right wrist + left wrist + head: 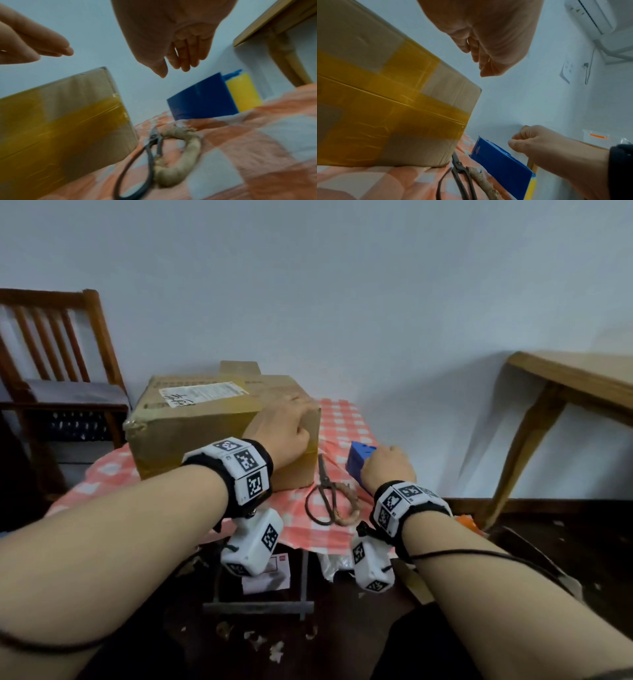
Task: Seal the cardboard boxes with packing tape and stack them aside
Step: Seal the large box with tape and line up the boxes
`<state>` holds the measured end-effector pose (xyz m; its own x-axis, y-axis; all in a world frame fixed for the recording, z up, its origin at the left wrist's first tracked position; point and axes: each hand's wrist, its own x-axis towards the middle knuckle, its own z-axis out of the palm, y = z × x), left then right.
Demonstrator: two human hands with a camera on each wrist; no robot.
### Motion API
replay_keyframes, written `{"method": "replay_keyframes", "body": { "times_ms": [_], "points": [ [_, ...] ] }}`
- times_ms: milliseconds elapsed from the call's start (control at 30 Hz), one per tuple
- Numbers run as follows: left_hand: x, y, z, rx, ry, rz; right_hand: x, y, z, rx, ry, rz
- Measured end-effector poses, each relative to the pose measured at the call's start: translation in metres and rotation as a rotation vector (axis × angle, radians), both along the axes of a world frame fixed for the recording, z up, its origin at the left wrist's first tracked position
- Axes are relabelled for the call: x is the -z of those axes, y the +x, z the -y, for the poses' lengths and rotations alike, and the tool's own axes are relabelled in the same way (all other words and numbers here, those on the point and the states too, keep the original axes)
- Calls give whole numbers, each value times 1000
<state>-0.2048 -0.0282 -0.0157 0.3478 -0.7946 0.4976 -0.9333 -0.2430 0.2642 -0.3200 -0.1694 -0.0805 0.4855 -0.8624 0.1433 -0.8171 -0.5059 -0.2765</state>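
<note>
Both hands [284, 433] [387, 465] loose-fingered, holding nothing; yellow tape roll [242, 92] behind blue dispenser [200, 98], hidden from head view.

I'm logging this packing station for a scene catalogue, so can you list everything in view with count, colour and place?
brown cardboard box: one, yellow-taped, left on the checked cloth.
dark metal scissors: one, one handle wrapped tan, right of the box.
blue tape dispenser: one, yellow roll, right of the scissors.
red-and-white checked cloth: one, over the small table.
brown wooden chair: one, far left.
light wooden table: one, far right.
left hand: on the box's right end.
right hand: over the dispenser, empty.
</note>
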Motion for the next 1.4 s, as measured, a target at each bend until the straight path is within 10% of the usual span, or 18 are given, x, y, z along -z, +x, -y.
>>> {"method": "replay_keyframes", "body": {
  "times_ms": [533, 867, 967, 1100, 1400],
  "points": [
    [15, -8, 16, 50, 143, -17, 19, -11, 32, -22, 186, 83],
    [3, -18, 24, -56, 29, -684, -20, -48, 38, 197, 441, 971],
    [-8, -28, 23, -72, -7, -1203, -26, -47, 26, 134, 526, 1040],
    [-10, -23, 11, -79, 106, -1437, -34, -45, 8, 32, 619, 1090],
    [-17, -12, -16, 31, 32, -1503, -50, -34, -28, -94, 673, 1091]
  ]
}}
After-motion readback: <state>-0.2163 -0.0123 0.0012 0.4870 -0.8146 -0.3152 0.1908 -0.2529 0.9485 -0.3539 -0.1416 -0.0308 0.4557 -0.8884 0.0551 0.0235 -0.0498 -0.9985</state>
